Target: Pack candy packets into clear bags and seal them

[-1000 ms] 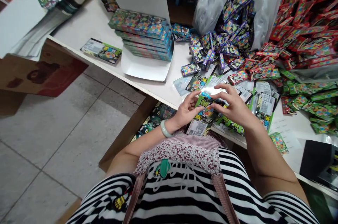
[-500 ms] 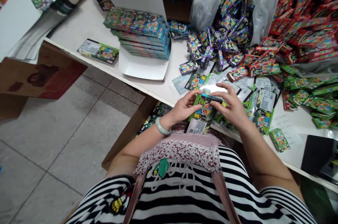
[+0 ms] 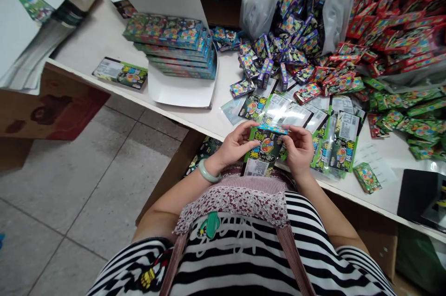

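Note:
My left hand [image 3: 234, 146], with a pale bangle on its wrist, grips the left side of a black-and-green printed pouch [image 3: 261, 152]. The fingers of my right hand [image 3: 298, 148] are closed on the pouch's upper right corner. Along the top edge, between both hands, shows a narrow blue printed box [image 3: 272, 129]; whether it is partly inside the pouch I cannot tell. The pouch hangs in front of my apron, its lower part carrying a white label. Just beyond my hands, more flat printed pouches [image 3: 318, 149] overlap on the table.
Loose purple boxes [image 3: 292, 54], red boxes [image 3: 390, 26] and green boxes [image 3: 414, 101] heap at the back and right. A stack of blue-green box rows [image 3: 170, 36] stands in a white tray [image 3: 181, 96]. One pouch [image 3: 120, 73] lies left; a black object [image 3: 421, 198] sits right.
My right hand has drawn its stretched fingers in from above the pouch and now pinches its upper right corner. More of the blue box shows. The whole view has shifted slightly.

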Motion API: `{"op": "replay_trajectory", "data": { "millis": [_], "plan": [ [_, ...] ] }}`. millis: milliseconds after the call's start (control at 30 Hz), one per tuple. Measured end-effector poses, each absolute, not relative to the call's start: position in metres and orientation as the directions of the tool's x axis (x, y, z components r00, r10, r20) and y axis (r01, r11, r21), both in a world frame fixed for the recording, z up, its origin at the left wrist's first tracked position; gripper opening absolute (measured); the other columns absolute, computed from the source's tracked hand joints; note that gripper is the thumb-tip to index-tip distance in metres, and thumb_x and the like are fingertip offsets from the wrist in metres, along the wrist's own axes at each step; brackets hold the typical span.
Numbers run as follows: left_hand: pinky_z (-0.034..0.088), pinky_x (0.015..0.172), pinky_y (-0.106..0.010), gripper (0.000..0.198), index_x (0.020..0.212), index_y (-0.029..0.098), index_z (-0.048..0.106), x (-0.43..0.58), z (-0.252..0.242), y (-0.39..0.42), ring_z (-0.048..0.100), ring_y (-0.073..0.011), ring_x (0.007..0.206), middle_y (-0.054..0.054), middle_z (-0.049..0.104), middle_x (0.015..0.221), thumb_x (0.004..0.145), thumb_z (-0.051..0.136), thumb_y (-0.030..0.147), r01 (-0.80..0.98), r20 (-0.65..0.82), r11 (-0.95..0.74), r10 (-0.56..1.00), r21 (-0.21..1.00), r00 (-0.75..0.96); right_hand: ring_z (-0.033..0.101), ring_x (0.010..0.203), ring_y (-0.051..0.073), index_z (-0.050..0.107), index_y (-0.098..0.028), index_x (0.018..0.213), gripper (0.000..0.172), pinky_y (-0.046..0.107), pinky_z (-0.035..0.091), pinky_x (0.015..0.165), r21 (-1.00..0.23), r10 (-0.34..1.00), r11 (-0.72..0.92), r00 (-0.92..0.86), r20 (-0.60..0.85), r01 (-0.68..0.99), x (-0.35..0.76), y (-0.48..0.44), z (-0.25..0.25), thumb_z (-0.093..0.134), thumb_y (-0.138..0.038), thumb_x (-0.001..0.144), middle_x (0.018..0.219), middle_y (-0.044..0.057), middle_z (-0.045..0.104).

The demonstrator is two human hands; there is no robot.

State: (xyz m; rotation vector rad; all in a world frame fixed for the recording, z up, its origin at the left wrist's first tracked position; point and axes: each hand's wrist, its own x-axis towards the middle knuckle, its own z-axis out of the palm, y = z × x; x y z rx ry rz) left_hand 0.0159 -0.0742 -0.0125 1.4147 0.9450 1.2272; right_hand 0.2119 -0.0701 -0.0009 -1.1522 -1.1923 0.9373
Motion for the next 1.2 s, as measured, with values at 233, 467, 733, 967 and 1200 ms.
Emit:
{"op": "replay_trajectory", "data": {
  "millis": [233,467,733,967,1200],
  "plan": [
    [0.056,0.091,-0.029,0.023,0.111,0.025,0.067,0.015,0.000,-0.068,0.066,-0.0154,0.106,-0.005,0.068,0.112,0.090,0.071,0.033,-0.020,0.303,-0.302,0.950,0.953,0.074,0.065,0.085,0.018,0.063,-0.026,0.087,0.023,0.034,0.055,0.073,-0.974,0.983,0.182,-0.038,0.178,0.134,0.218,-0.057,0.008,0.066,-0.049,0.088,0.091,0.003,0.066],
    [0.058,0.082,-0.028,0.014,0.091,0.021,0.065,0.028,0.016,-0.052,0.071,-0.0123,0.087,-0.002,0.073,0.090,0.090,0.072,0.033,-0.058,0.292,-0.298,0.952,0.953,-0.090,0.062,0.081,0.016,0.060,-0.029,0.104,0.028,0.028,0.053,0.063,-0.991,0.963,0.116,-0.251,0.095,0.066,0.231,-0.032,0.033,0.074,-0.043,0.084,0.089,-0.001,0.063],
    [0.056,0.083,-0.029,0.009,0.094,0.022,0.071,0.021,0.017,-0.051,0.068,-0.0132,0.089,-0.002,0.072,0.091,0.092,0.069,0.030,0.059,0.359,-0.359,0.933,0.932,0.008,0.060,0.074,0.015,0.062,-0.023,0.078,0.020,0.029,0.050,0.063,-0.943,0.934,0.250,-0.311,0.175,0.220,0.223,-0.027,0.050,0.075,-0.038,0.081,0.083,0.001,0.065],
    [0.056,0.075,-0.028,0.018,0.094,0.021,0.070,0.018,0.022,-0.047,0.066,-0.0136,0.084,-0.002,0.070,0.089,0.088,0.073,0.038,0.041,0.356,-0.358,0.933,0.933,0.055,0.052,0.056,0.011,0.063,-0.022,0.079,0.037,0.026,0.042,0.051,-0.987,0.938,-0.054,-0.331,-0.103,0.152,0.216,-0.017,0.054,0.080,-0.054,0.071,0.068,-0.002,0.063],
    [0.052,0.064,-0.023,0.013,0.083,0.017,0.065,0.018,0.038,-0.040,0.062,-0.0096,0.069,0.000,0.066,0.077,0.084,0.072,0.028,0.026,0.242,-0.243,0.968,0.970,0.061,0.052,0.057,0.011,0.064,-0.022,0.072,0.036,0.026,0.043,0.050,-0.990,0.944,-0.006,-0.327,-0.052,0.143,0.213,-0.018,0.060,0.080,-0.054,0.073,0.070,-0.001,0.063]
  ]
}}
